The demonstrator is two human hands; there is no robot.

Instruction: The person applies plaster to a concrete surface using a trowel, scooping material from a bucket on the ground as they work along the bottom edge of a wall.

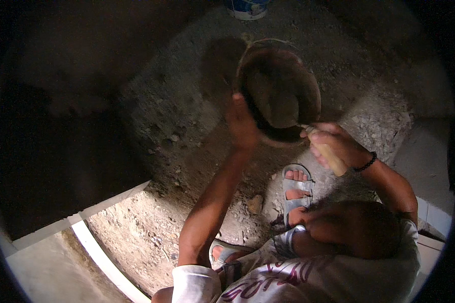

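A dark round bucket (316, 91) with a cord tied at its far rim is tilted on the ground in front of me. My left hand (242, 123) grips its near left rim, the fingers partly lost in shadow. In my right hand (333, 141) is a trowel (330, 155), held by its pale wooden handle at the bucket's near right rim. The trowel's metal end reaches into the bucket, where a dim greyish mass lies. Poor light hides the details of the blade and the contents.
Rough, stony ground (177, 136) surrounds the bucket. A blue and white bucket (246, 9) stands at the far edge. My sandalled feet (296, 189) are close below. On the left lies a pale ledge (81, 214) and a curved white strip (93, 245); a grey block (424, 166) is at right.
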